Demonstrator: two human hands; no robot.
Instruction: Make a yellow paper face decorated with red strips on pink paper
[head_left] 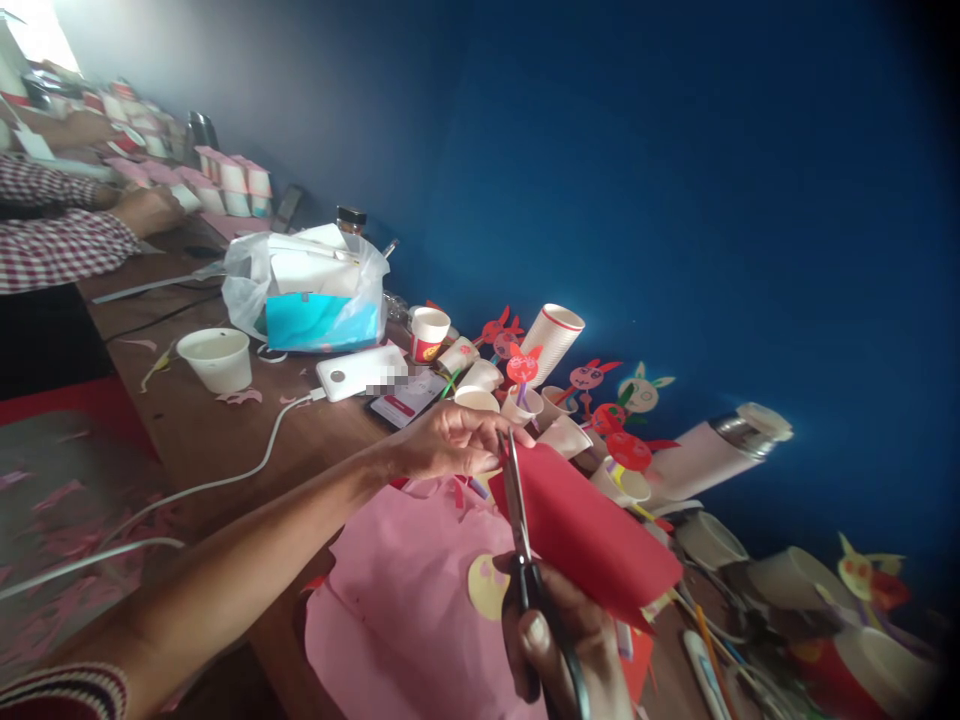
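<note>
Right hand (559, 640): nearest to where I stand, low in view, fingers closed through the handles of the scissors (525, 545).
Scissors: blades point up and away from that hand, long axis nearly upright, tips reaching toward the left hand's fingers; they meet the near edge of the red paper (592, 530).
Left hand (450, 440): beyond the right hand, closed in a pinch on the paper's upper corner, forearm stretched in from the left.
Red paper: held off the desk (187, 430) between the two hands, its long axis sloping down to the right, away from the left hand; the blades cross it almost square.
Nearer hand: the right, with the scissors, already at the paper's edge.
Under the hands: a pink sheet (405, 600) with a pale yellow disc (486, 588).
Beyond the left hand: paper cups (480, 385) and rabbit-faced figures on sticks (589, 378), a phone (405, 400).
Far left: another person's checked sleeve (52, 240).
</note>
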